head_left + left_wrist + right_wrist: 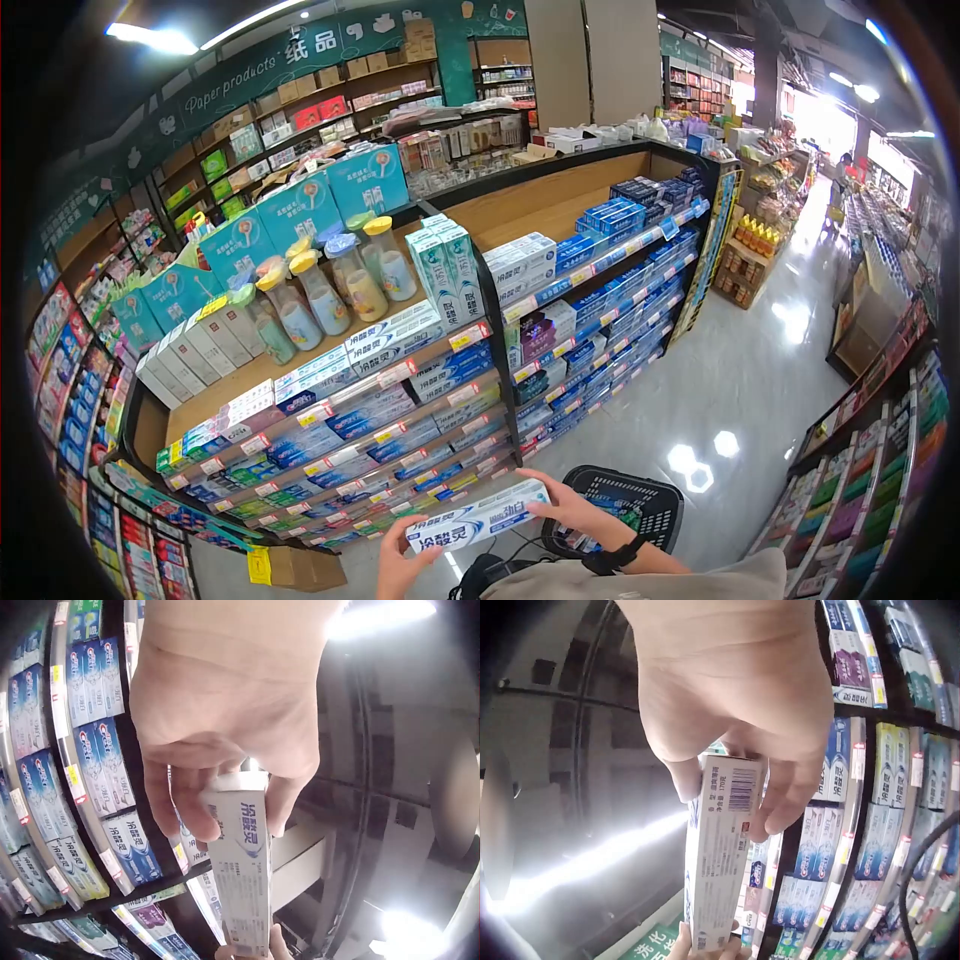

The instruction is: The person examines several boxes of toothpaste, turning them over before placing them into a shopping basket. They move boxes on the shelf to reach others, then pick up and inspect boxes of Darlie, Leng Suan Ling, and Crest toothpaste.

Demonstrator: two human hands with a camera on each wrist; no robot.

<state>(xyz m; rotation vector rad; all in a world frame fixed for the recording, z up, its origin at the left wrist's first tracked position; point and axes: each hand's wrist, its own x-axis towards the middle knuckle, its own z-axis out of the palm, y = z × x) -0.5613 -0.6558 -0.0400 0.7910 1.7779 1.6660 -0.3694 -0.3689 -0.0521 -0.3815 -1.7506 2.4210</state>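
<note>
Supermarket shelves (pixel 420 390) stood behind. Both hands, left (pixel 400 568) and right (pixel 565 510), pinched a toothpaste box (pixel 480 517) by its ends, level above a basket (pixel 630 500), presumably to read its label.

The toothpaste box (pixel 478 516) hides most fingers of the left hand (pixel 398 565), whose wrist the head view's bottom edge cuts off. Behind the box, the black basket (pixel 640 497) is partly covered by the right hand (pixel 570 512) (its contents too small to tell). Print on the box blurs in both wrist views.
</note>
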